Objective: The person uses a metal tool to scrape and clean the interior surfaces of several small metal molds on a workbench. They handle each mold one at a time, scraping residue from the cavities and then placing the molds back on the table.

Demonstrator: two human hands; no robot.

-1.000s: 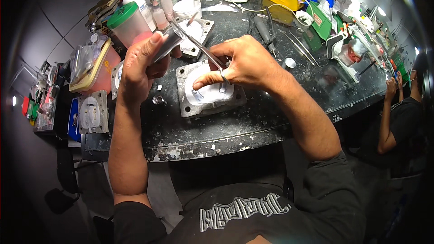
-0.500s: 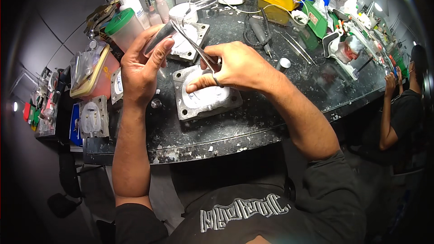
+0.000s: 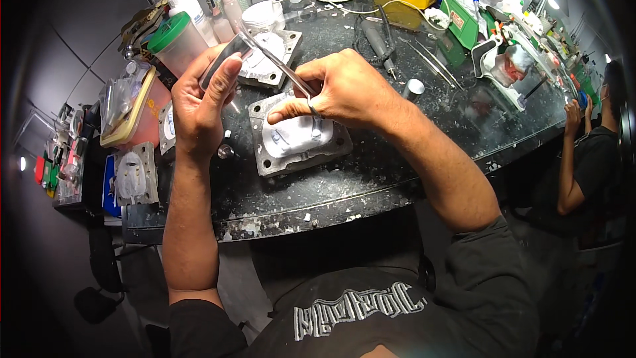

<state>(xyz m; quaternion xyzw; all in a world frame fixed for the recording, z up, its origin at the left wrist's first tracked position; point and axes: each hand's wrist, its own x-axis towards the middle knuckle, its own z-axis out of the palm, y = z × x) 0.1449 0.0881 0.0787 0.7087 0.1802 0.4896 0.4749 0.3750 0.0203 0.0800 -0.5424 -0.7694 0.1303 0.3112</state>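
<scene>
Presently pinching a clear, glossy plastic sheet in the left hand, thumb against fingers; clasping silver metal scissors in the right hand, above a square grey metal flask. Showing no end stretching rightward past the blades, unlike moments ago, suggesting an advancing cut. Hiding part behind the thumb; leaving blade contact unclear.

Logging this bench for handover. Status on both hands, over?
Left hand: gripping glossy film. Right hand: scissors held to film. White-filled metal mold below right hand.
</scene>
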